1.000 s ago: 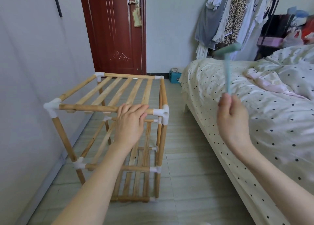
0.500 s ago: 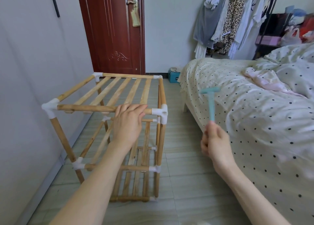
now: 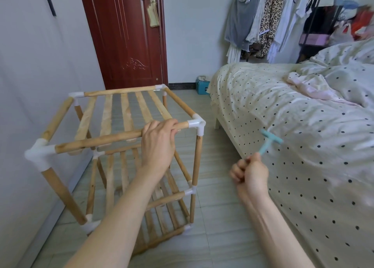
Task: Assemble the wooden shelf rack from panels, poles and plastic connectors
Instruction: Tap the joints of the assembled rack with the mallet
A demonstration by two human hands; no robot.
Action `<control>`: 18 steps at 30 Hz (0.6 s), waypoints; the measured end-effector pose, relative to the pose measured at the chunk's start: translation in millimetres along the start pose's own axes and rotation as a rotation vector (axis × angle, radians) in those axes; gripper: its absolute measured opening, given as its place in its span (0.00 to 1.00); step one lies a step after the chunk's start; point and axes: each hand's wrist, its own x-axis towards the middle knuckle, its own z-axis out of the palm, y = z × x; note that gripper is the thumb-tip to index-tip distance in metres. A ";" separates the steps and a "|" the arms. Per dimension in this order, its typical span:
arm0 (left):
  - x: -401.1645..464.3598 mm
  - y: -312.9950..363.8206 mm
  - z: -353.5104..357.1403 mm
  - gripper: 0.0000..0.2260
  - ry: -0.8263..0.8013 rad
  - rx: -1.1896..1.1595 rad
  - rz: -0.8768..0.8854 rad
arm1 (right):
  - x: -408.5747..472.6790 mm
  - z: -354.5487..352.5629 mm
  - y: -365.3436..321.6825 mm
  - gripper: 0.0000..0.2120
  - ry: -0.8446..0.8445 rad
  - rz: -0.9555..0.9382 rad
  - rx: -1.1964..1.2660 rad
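Observation:
The wooden shelf rack (image 3: 113,144) stands on the floor at the left, built of poles, slatted panels and white plastic connectors. A white corner connector (image 3: 197,125) caps its near right top corner. My left hand (image 3: 158,144) grips the front top pole just left of that connector. My right hand (image 3: 252,173) holds a small teal plastic hammer (image 3: 268,143) by its handle, head up, to the right of the rack and low beside the bed.
A bed (image 3: 303,126) with a dotted sheet fills the right side. A red door (image 3: 123,34) stands behind the rack and a white wall (image 3: 30,75) runs along its left. Clothes (image 3: 263,18) hang at the back. A teal box (image 3: 202,86) sits on the floor.
My right hand has brought the teal hammer down from above the bed to low beside the rack. The rack now looks turned and tilted, and my left fingers have curled round the top pole.

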 end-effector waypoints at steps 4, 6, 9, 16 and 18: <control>0.6 -0.7 0.2 0.11 -0.014 -0.008 0.003 | 3.4 9.4 1.9 0.16 -0.169 0.092 -0.252; 0.6 -2.6 -0.3 0.11 -0.018 -0.022 0.014 | 11.7 12.0 -7.8 0.16 -0.078 0.066 -0.165; 1.6 -3.5 -0.4 0.11 -0.014 -0.031 0.034 | 11.7 17.2 -13.5 0.15 0.004 -0.038 -0.147; 0.9 -6.8 -0.3 0.10 0.009 -0.039 0.056 | 9.8 19.8 -16.4 0.16 -0.070 -0.020 -0.200; -1.8 -6.7 0.6 0.12 0.013 -0.007 0.089 | 7.2 15.0 -10.9 0.16 -0.137 0.023 -0.305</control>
